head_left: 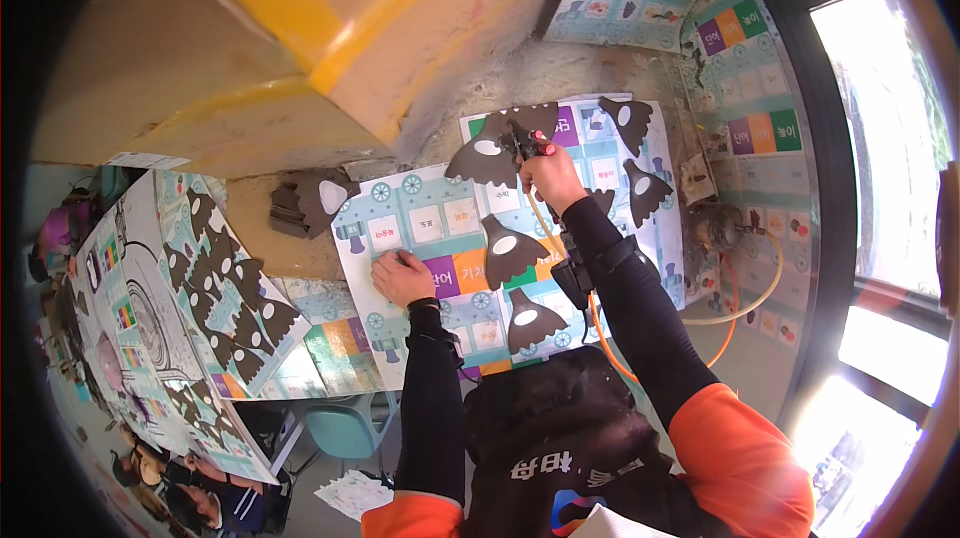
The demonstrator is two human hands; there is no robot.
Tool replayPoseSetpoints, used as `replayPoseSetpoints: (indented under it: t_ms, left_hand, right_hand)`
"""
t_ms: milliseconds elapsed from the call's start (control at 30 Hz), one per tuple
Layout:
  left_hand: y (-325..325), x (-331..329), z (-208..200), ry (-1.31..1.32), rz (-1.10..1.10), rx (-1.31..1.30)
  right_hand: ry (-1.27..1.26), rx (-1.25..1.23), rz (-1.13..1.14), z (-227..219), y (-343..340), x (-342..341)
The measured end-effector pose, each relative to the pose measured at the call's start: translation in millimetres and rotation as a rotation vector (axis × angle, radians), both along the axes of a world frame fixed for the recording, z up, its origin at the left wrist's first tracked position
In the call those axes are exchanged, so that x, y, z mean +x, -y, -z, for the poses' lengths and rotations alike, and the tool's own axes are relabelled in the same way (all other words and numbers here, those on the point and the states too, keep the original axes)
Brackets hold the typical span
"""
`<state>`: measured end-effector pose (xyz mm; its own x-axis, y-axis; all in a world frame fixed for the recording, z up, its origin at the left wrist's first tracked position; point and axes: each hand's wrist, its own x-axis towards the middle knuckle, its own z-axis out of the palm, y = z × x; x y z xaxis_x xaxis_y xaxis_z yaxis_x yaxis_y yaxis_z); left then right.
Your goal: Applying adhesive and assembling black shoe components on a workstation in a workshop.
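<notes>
My right hand (553, 176) is wrapped round a small black spray gun (520, 143) with a hose running back from it. The gun's front end is over a dark brown scalloped cut-out with a white oval (485, 160) on the far part of the printed sheets. Lower left, my left hand (403, 279) rests on a pale blue printed sheet (390, 200) with its fingers curled in; a small dark bit shows at the fingertips, too small to name. Similar cut-outs lie nearby, one (515, 251) between my hands and another (535, 321) nearer me.
A large cardboard box (330, 28) with yellow tape looms at the far left. A stack of dark cut-outs (290, 208) sits beside the sheets. At left, a table bears printed boards (230, 288) covered with cut-outs. An orange hose (732, 308) loops at right, near the window. People work at lower left.
</notes>
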<state>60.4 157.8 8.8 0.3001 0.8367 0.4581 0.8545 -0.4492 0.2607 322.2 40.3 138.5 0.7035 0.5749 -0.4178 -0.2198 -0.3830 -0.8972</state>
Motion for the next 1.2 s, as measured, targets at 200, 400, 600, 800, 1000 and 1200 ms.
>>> replayPoseSetpoints:
  t_ms: [200, 400, 600, 800, 1000, 1200]
  left_hand:
    - [-1, -2, -1, -0.028, -0.016, -0.004]
    - [-1, -2, -1, -0.012, -0.001, -0.025]
    - [0, 0, -2, -0.027, 0.005, -0.019]
    - [2, 2, -7, -0.017, 0.012, -0.016]
    - [3, 4, -7, -0.055, -0.013, -0.019]
    - [1, 1, -4, -0.048, -0.022, 0.002]
  right_hand:
    - [-0.147, 0.026, 0.002, 4, -7, -8]
    - [-0.065, -0.088, 0.049, 12, -2, -10]
    - [-0.131, 0.073, 0.065, 10, -11, -11]
    - [-0.097, -0.057, 0.024, 10, -6, -6]
    - [-0.015, -0.011, 0.044, 17, -5, 4]
    - [-0.012, -0.07, 0.009, 8, -2, 5]
